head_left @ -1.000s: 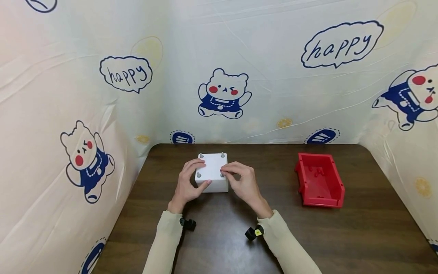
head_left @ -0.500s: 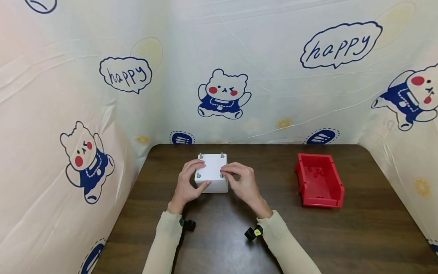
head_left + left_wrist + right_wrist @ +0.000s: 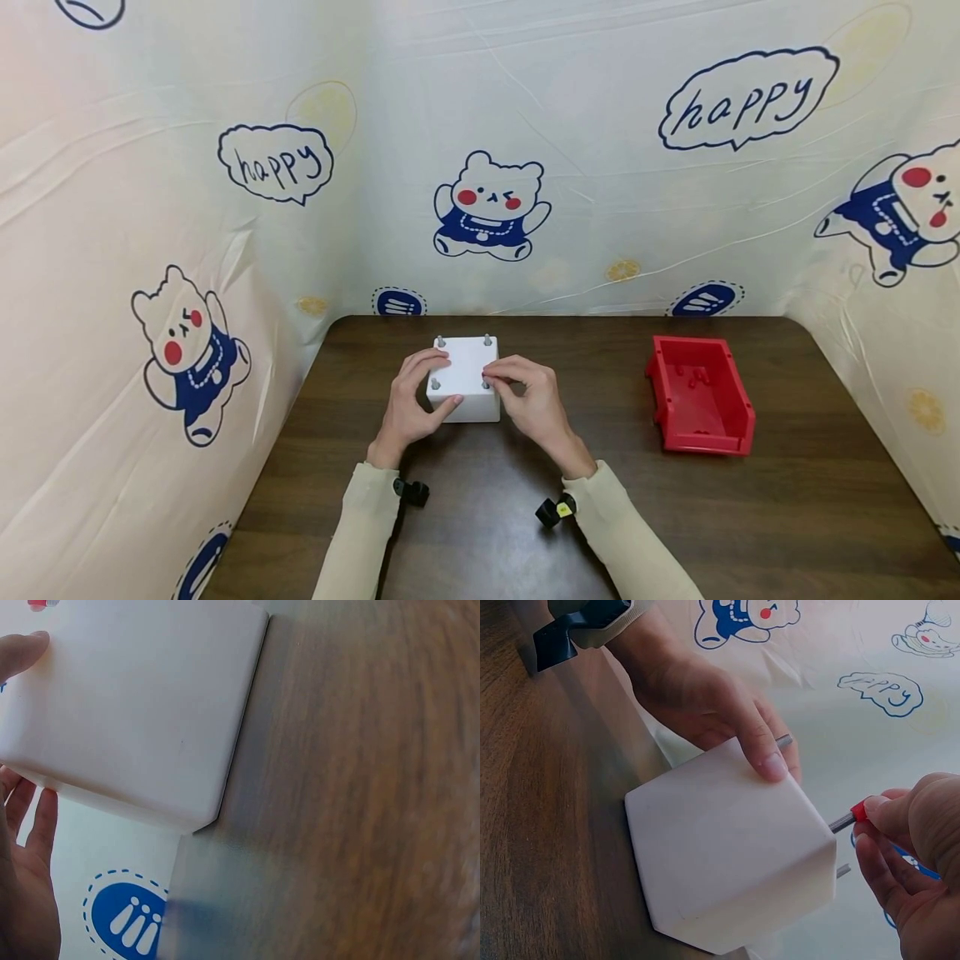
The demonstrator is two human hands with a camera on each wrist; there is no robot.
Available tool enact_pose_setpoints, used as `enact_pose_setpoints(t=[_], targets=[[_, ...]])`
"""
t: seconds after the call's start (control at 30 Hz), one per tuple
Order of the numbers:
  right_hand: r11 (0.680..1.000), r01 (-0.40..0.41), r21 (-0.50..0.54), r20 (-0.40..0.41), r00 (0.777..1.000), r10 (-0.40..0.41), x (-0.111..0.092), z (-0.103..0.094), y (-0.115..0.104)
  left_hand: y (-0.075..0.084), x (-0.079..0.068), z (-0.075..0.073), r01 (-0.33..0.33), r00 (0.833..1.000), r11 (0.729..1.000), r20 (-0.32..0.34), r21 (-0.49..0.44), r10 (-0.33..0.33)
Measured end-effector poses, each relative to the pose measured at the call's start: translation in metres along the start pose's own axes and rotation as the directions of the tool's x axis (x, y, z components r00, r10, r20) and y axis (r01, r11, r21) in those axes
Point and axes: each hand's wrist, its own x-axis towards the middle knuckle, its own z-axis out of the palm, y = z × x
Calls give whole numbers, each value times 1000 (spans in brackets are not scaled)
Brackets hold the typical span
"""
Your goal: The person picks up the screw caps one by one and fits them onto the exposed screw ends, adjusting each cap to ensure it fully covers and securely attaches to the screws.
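Cap (image 3: 860,812) is red, pinched narrowly between thumb and fingers of the right hand (image 3: 534,400), at the tip of a stud (image 3: 842,823). Box (image 3: 467,361) sits below those fingertips, gripped by the left hand (image 3: 411,402), fingers wide. Bin (image 3: 701,410): well right of the right fingers.

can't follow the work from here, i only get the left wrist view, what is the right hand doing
Observer: The right hand is pinching a red piece at the tip of a metal post.
Operator: ok how many posts on the white box
Observer: The head view shows four posts, one near each corner of the white box top.
Operator: any more red bits around
Observer: Yes, small red pieces lie in the red bin.
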Motion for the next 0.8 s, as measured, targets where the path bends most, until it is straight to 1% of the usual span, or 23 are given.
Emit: enact_pose_setpoints(t=[0.13, 0.27, 0.53, 0.8], targets=[[1000, -14, -2, 2, 1000, 14, -1, 0, -1, 2, 0, -1, 24, 1000, 1000, 10, -11, -24], [1000, -13, -1, 0, 1000, 13, -1, 0, 0, 1, 0, -1, 31, 999, 999, 14, -11, -31], [1000, 1, -7, -8, 1000, -1, -1, 1, 2, -1, -2, 0, 17, 1000, 1000, -1, -18, -17], [1000, 3, -6, -20, 1000, -3, -2, 2, 3, 0, -1, 0, 10, 1000, 1000, 1, -1, -10]])
